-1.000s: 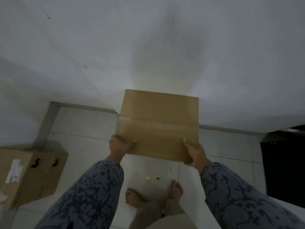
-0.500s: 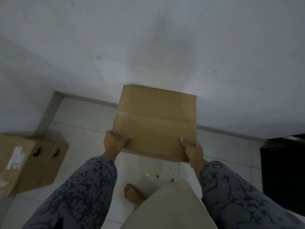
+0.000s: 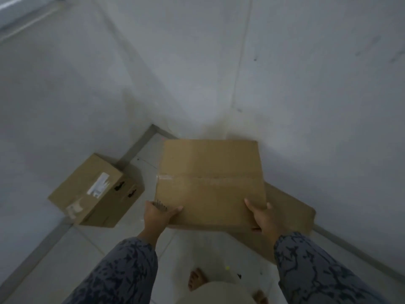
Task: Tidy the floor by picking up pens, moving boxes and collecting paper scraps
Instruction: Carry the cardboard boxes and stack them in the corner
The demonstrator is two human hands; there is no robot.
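The box is gripped at both near corners: the left hand is clamped on the near-left corner, thumb laid flat across the top face, fingers hidden beneath; the right hand is wrapped on the near-right corner, thumb on top as well, fingers curled under the edge. The box is held clear of the floor, level, its taped seam running left to right between the two hands, so the long axis is carried crosswise to the body.

Outward from the grip: under and just to the right of the held box, a flat sheet of cardboard is seen lying on the floor against the right wall (whether it is a flattened box or a second low carton cannot be told). Its near end juts out past the right hand. Further left, well apart from the carried box, a smaller box with a white label is parked against the left wall near the corner.

The move ahead is judged to hinge on this: the corner gap lies forward and slightly left of the grip, between the smaller box and the cardboard. The left hand is the nearer to that gap. A few tiny specks are left on the tiles by the bare foot.
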